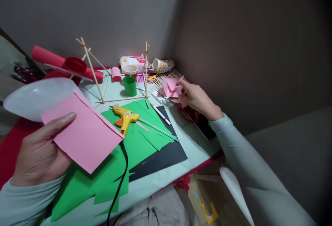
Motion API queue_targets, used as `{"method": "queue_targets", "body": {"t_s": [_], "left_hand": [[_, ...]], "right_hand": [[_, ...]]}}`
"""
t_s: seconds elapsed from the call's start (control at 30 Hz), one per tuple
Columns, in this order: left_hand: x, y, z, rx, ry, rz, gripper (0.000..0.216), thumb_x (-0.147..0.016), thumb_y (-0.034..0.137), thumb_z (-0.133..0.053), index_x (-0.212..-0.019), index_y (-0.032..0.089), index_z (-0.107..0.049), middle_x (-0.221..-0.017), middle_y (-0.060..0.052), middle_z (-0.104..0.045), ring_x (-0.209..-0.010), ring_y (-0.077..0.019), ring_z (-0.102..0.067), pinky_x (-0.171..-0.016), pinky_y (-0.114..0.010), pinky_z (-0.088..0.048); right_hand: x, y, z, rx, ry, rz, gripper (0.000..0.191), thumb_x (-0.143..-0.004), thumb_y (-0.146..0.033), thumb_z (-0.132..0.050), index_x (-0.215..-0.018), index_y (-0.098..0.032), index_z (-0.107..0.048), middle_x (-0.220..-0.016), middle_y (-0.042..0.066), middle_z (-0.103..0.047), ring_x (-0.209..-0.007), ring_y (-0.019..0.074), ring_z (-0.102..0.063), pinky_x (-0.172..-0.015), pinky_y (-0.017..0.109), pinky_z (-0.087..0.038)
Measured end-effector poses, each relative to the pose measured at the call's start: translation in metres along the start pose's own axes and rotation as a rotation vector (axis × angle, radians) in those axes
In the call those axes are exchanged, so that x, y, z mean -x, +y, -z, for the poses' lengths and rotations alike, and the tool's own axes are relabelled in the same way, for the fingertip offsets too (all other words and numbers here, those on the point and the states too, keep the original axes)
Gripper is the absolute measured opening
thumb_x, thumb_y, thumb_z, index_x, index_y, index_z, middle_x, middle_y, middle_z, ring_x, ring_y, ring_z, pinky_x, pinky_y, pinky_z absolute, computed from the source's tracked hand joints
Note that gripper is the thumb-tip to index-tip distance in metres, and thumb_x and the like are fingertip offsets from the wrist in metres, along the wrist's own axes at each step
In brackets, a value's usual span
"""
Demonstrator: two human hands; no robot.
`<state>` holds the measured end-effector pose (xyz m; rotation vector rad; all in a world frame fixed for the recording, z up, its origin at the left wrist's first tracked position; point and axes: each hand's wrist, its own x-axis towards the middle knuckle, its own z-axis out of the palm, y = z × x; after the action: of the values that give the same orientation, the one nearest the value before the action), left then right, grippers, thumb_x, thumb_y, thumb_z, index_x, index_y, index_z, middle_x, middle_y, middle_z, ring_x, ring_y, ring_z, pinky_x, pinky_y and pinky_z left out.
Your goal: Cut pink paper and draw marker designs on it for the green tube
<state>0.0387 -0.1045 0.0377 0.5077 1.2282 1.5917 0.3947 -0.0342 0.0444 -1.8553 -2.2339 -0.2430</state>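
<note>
My left hand holds a folded pink paper sheet near the table's left front, thumb pressed on top, fingers closed under it. My right hand reaches to the far right of the table and pinches small pink paper pieces above a bundle of wooden sticks. Between the hands lies a yellow glue gun on green paper sheets, its black cord running off the front edge.
A stick frame stands at the back with a green cup, a red-and-white cup, a pink roll and a red paper roll. A white plastic bowl sits left. Black paper, a marker and a wall close on the right.
</note>
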Motion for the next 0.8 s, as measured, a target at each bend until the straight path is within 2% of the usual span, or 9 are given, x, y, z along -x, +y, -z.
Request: {"method": "queue_targets", "body": {"t_s": [0.13, 0.3, 0.43, 0.6, 0.8], "left_hand": [[0.008, -0.010, -0.008, -0.054, -0.029, 0.103, 0.025, -0.075, 0.009, -0.073, -0.098, 0.015, -0.081, -0.083, -0.003, -0.079, -0.058, -0.0178, -0.072, -0.059, -0.023, -0.067], [0.009, -0.013, -0.011, -0.033, -0.042, 0.132, 0.033, -0.071, 0.004, -0.075, -0.102, 0.012, -0.080, -0.085, -0.006, -0.080, -0.059, -0.0193, -0.072, -0.061, -0.028, -0.068], [0.006, -0.014, -0.008, -0.006, -0.099, 0.124, 0.033, -0.062, 0.004, -0.085, -0.093, 0.010, -0.078, -0.080, -0.004, -0.079, -0.060, -0.0189, -0.073, -0.056, -0.025, -0.067], [0.004, -0.016, -0.004, -0.052, -0.123, 0.045, 0.038, -0.058, 0.009, -0.090, -0.093, 0.013, -0.077, -0.081, -0.002, -0.078, -0.062, -0.0169, -0.072, -0.059, -0.021, -0.066], [0.005, -0.016, -0.003, -0.118, -0.069, 0.019, 0.039, -0.053, 0.015, -0.094, -0.089, 0.019, -0.078, -0.090, -0.002, -0.081, -0.068, -0.0194, -0.074, -0.060, -0.021, -0.066]], "right_hand": [[0.004, 0.000, -0.011, 0.090, -0.019, -0.053, 0.032, -0.098, -0.019, -0.049, -0.126, -0.013, -0.064, -0.119, 0.021, -0.069, -0.098, 0.0294, -0.060, -0.068, 0.032, -0.036], [0.020, -0.010, -0.006, 0.093, -0.021, 0.026, 0.029, -0.098, -0.013, -0.047, -0.118, -0.015, -0.068, -0.120, 0.019, -0.069, -0.105, 0.0301, -0.057, -0.077, 0.036, -0.040], [0.030, -0.019, -0.007, 0.061, -0.040, 0.062, 0.028, -0.100, -0.013, -0.046, -0.115, -0.013, -0.070, -0.111, 0.018, -0.070, -0.098, 0.0288, -0.061, -0.075, 0.035, -0.039], [0.049, -0.034, -0.010, -0.038, -0.149, 0.173, 0.022, -0.100, -0.013, -0.049, -0.104, -0.017, -0.071, -0.099, 0.009, -0.072, -0.086, 0.0210, -0.065, -0.069, 0.030, -0.036], [0.056, -0.039, -0.012, -0.070, -0.250, 0.183, 0.020, -0.102, -0.016, -0.049, -0.098, -0.017, -0.069, -0.094, 0.009, -0.072, -0.075, 0.0181, -0.063, -0.062, 0.030, -0.032]]}}
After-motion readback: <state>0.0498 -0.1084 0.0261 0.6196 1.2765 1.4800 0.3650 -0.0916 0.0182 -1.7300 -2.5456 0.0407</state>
